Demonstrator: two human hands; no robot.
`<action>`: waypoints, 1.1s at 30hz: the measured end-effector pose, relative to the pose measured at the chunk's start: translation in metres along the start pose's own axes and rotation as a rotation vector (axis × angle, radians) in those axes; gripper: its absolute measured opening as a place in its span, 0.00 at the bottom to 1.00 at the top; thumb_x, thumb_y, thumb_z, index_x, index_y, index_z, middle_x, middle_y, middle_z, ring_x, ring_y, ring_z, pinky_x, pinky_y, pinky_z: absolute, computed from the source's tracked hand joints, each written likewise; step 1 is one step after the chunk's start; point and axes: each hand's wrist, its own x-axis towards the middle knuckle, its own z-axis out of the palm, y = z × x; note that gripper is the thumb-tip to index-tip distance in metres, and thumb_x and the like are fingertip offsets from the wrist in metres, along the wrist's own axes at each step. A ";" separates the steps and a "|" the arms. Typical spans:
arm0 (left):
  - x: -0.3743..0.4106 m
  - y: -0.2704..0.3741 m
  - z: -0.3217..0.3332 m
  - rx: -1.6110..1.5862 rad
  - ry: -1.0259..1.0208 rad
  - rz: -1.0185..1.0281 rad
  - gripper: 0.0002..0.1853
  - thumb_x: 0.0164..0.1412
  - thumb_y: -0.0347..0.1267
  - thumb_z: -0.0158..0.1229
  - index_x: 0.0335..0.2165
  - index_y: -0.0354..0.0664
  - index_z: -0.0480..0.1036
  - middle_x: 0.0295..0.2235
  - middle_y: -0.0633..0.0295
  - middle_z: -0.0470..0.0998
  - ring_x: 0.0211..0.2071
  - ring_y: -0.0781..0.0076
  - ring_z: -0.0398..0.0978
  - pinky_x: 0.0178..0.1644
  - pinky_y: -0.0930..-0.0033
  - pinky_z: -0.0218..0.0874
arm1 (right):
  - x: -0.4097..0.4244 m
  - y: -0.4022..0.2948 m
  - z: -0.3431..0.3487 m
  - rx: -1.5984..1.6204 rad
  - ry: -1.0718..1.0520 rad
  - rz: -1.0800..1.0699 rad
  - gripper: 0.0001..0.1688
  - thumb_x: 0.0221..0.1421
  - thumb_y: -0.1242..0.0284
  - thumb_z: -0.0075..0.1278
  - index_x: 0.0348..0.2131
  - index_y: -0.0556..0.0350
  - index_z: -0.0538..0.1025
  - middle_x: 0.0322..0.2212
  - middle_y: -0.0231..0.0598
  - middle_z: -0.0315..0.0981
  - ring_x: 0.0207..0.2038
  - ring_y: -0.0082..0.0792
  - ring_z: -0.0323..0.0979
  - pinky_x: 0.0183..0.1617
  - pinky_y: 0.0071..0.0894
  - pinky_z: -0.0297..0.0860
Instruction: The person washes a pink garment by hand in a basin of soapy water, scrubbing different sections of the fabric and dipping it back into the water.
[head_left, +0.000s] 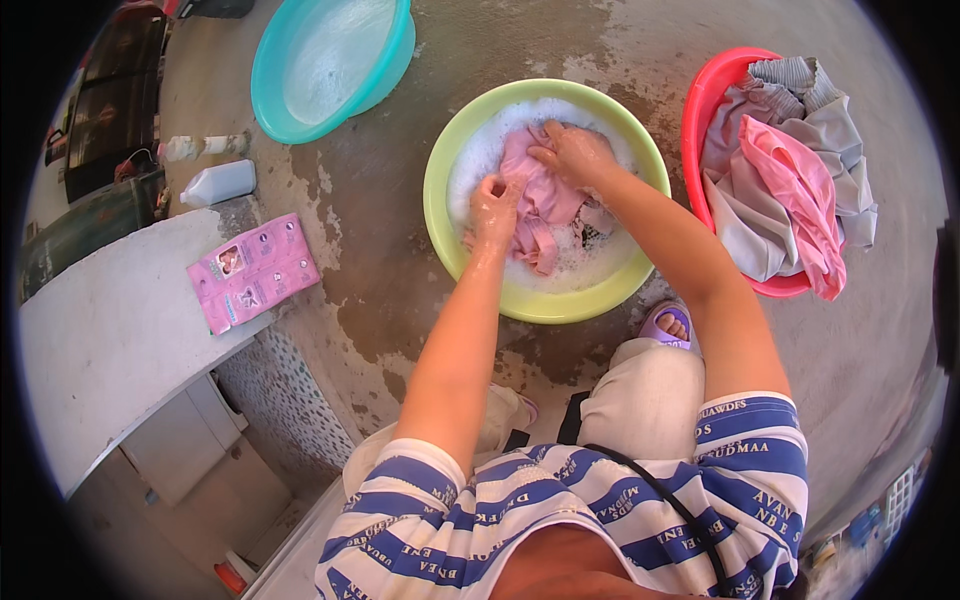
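Note:
Pink wet cloth (551, 196) lies in a yellow-green plastic basin (559, 309) of sudsy water, in front of me. My left hand (495, 210) grips the cloth at its left edge, with the fingers curled against the thumb. At the cloth's upper right, my right hand (581, 154) pinches a fold between thumb and fingers, the hand's far side close to the foam. A patch of dark patterned fabric (592, 225) shows in the suds below my right hand. White foam (480, 154) rings the cloth.
A red basin (694, 142) heaped with grey and pink clothes (787, 187) stands right. A turquoise basin (270, 90) of water is at upper left. A white jug (219, 183) lies near a pale ledge (112, 300), which bears a pink printed packet (255, 274). The concrete floor has wet patches.

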 end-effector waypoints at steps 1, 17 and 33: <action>0.001 -0.005 0.004 0.281 0.001 0.106 0.20 0.50 0.42 0.64 0.28 0.32 0.73 0.19 0.57 0.71 0.22 0.62 0.68 0.28 0.61 0.60 | 0.002 0.002 0.006 0.001 -0.016 0.023 0.21 0.56 0.58 0.47 0.40 0.55 0.72 0.31 0.51 0.75 0.36 0.52 0.73 0.40 0.44 0.69; -0.027 0.030 -0.002 -1.089 -0.245 -0.481 0.23 0.65 0.47 0.41 0.47 0.41 0.68 0.45 0.56 0.72 0.46 0.60 0.70 0.49 0.55 0.64 | -0.072 -0.089 0.001 0.340 -0.079 -0.583 0.14 0.48 0.63 0.51 0.23 0.56 0.71 0.19 0.48 0.72 0.24 0.53 0.72 0.30 0.50 0.66; -0.056 0.073 -0.003 -0.844 -0.079 -0.274 0.22 0.62 0.50 0.51 0.24 0.43 0.68 0.25 0.68 0.69 0.24 0.78 0.65 0.30 0.73 0.62 | -0.037 -0.041 -0.008 0.622 -0.071 0.001 0.20 0.56 0.59 0.50 0.25 0.60 0.75 0.18 0.45 0.71 0.24 0.35 0.72 0.27 0.37 0.65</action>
